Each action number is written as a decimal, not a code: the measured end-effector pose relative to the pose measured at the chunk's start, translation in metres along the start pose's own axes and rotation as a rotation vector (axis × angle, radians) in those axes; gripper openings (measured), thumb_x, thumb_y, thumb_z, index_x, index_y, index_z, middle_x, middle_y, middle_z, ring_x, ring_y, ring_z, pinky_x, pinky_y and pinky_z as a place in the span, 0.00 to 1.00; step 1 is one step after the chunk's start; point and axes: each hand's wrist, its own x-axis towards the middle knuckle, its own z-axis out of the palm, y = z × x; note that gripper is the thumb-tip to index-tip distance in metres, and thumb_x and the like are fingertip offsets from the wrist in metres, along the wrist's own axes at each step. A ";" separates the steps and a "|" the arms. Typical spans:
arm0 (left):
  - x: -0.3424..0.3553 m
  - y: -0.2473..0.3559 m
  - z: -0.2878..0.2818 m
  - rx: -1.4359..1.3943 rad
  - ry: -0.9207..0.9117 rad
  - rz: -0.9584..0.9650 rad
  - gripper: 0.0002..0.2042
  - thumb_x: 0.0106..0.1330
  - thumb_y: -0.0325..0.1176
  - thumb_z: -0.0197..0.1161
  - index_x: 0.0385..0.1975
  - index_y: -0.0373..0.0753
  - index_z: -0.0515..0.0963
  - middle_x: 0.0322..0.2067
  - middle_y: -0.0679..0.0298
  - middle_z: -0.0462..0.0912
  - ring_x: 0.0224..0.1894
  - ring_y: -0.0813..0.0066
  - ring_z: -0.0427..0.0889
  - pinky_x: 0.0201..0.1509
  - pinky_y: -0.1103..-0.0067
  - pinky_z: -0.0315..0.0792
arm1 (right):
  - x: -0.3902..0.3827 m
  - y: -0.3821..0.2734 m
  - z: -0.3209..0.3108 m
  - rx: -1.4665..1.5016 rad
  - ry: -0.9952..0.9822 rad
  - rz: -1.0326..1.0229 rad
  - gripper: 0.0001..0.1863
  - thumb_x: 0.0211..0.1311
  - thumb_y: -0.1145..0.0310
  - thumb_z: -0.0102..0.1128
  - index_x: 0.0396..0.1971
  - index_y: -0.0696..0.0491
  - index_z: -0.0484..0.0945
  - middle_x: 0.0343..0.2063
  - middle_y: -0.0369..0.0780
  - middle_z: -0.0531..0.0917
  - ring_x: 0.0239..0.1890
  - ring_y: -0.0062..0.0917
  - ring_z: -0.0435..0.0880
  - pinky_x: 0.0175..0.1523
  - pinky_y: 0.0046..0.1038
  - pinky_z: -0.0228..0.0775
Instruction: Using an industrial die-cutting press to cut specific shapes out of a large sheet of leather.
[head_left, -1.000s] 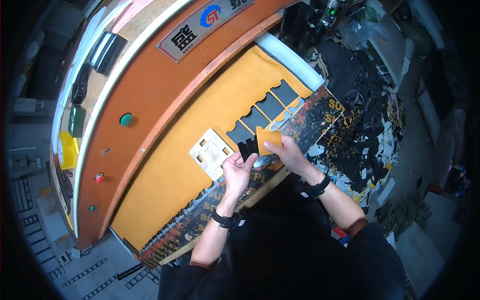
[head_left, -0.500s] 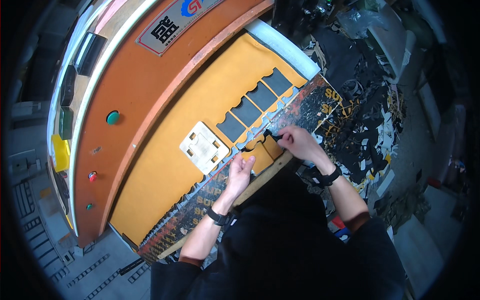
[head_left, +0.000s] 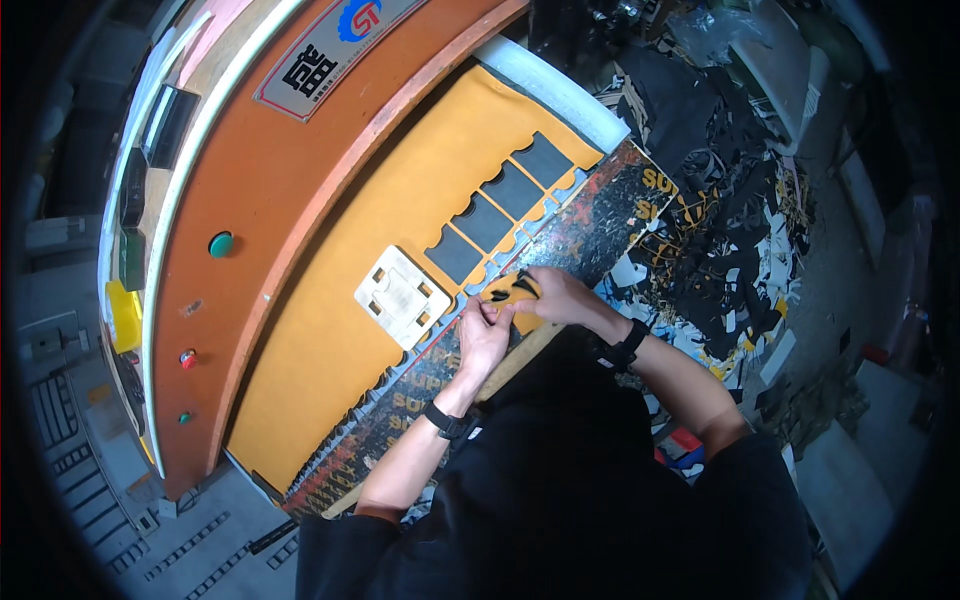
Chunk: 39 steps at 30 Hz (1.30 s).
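My left hand [head_left: 482,338] and my right hand [head_left: 566,300] are close together over the near edge of the bench. Between them they grip cut yellow pieces [head_left: 526,322] with dark backing, pinched at both ends; their exact number is hidden by my fingers. Just beyond lies a large yellow sheet [head_left: 320,330], with a row of cut-out gaps showing dark material beneath. Resting on this sheet, up and left of my left hand, is a pale flat square block [head_left: 402,298] with several slots, possibly a cutting die.
An orange machine beam [head_left: 250,290] with green buttons [head_left: 220,244] and a red knob [head_left: 188,358] spans the far side. A worn dark board [head_left: 590,225] runs along the bench's near edge. Black, white and yellow scraps [head_left: 720,240] are heaped at the right.
My right hand has moved left toward my left hand, bringing the yellow pieces together. Their dark parts are now bunched between my fingers. The sheet and pale block keep their arrangement.
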 end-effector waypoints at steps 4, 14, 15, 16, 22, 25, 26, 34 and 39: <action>0.000 -0.006 -0.005 -0.196 -0.125 -0.018 0.18 0.76 0.27 0.73 0.58 0.30 0.74 0.47 0.61 0.86 0.40 0.77 0.87 0.43 0.81 0.82 | 0.006 0.005 0.003 0.311 -0.409 -0.129 0.27 0.70 0.66 0.76 0.64 0.61 0.80 0.55 0.45 0.90 0.55 0.24 0.87 0.62 0.32 0.78; -0.008 -0.005 -0.033 -1.073 -0.546 -0.174 0.26 0.77 0.16 0.63 0.72 0.40 0.68 0.59 0.56 0.87 0.59 0.64 0.90 0.61 0.68 0.89 | -0.016 -0.008 -0.030 0.752 -0.519 -0.146 0.46 0.60 0.78 0.80 0.78 0.56 0.67 0.63 0.42 0.83 0.65 0.24 0.82 0.71 0.31 0.74; -0.008 -0.004 -0.034 -1.110 -0.556 -0.178 0.27 0.77 0.16 0.63 0.73 0.40 0.67 0.59 0.56 0.86 0.61 0.63 0.89 0.62 0.65 0.89 | -0.017 -0.010 -0.031 0.751 -0.520 -0.144 0.46 0.60 0.78 0.80 0.78 0.56 0.67 0.63 0.42 0.83 0.65 0.24 0.82 0.71 0.31 0.74; -0.008 -0.003 -0.034 -1.111 -0.556 -0.179 0.27 0.77 0.16 0.63 0.73 0.40 0.67 0.59 0.56 0.86 0.61 0.63 0.89 0.62 0.65 0.89 | -0.019 -0.011 -0.033 0.778 -0.535 -0.131 0.45 0.60 0.78 0.80 0.77 0.56 0.68 0.63 0.42 0.83 0.64 0.24 0.82 0.71 0.31 0.73; -0.003 -0.006 -0.042 -1.218 -0.681 -0.215 0.28 0.75 0.21 0.66 0.73 0.40 0.67 0.63 0.55 0.84 0.63 0.61 0.88 0.67 0.60 0.86 | -0.026 -0.027 -0.044 0.835 -0.510 -0.099 0.41 0.65 0.77 0.76 0.77 0.55 0.69 0.56 0.41 0.85 0.58 0.22 0.85 0.61 0.30 0.85; -0.001 -0.010 -0.040 -1.321 -0.728 -0.141 0.29 0.74 0.20 0.66 0.73 0.40 0.67 0.62 0.54 0.84 0.64 0.60 0.87 0.65 0.56 0.87 | -0.028 -0.028 -0.045 0.861 -0.463 -0.097 0.38 0.68 0.78 0.70 0.78 0.56 0.69 0.50 0.39 0.85 0.54 0.21 0.86 0.55 0.31 0.91; -0.001 -0.011 -0.040 -1.319 -0.729 -0.141 0.29 0.74 0.20 0.66 0.73 0.40 0.67 0.62 0.54 0.84 0.64 0.60 0.87 0.65 0.56 0.87 | -0.028 -0.028 -0.046 0.892 -0.454 -0.083 0.37 0.71 0.78 0.67 0.79 0.57 0.68 0.49 0.39 0.85 0.52 0.21 0.87 0.55 0.32 0.92; 0.004 -0.019 -0.050 -1.562 -0.842 -0.062 0.27 0.70 0.26 0.71 0.69 0.38 0.71 0.61 0.41 0.82 0.54 0.33 0.89 0.59 0.52 0.88 | -0.026 -0.028 -0.059 0.945 -0.290 -0.032 0.04 0.77 0.80 0.57 0.39 0.57 0.74 0.31 0.28 0.67 0.37 0.13 0.81 0.55 0.34 0.93; -0.001 -0.016 -0.058 -1.531 -0.847 0.023 0.27 0.68 0.26 0.73 0.66 0.39 0.72 0.58 0.43 0.81 0.54 0.33 0.89 0.58 0.54 0.88 | -0.028 -0.023 -0.060 0.915 -0.349 -0.092 0.12 0.78 0.77 0.57 0.56 0.61 0.80 0.29 0.26 0.65 0.34 0.08 0.73 0.55 0.32 0.92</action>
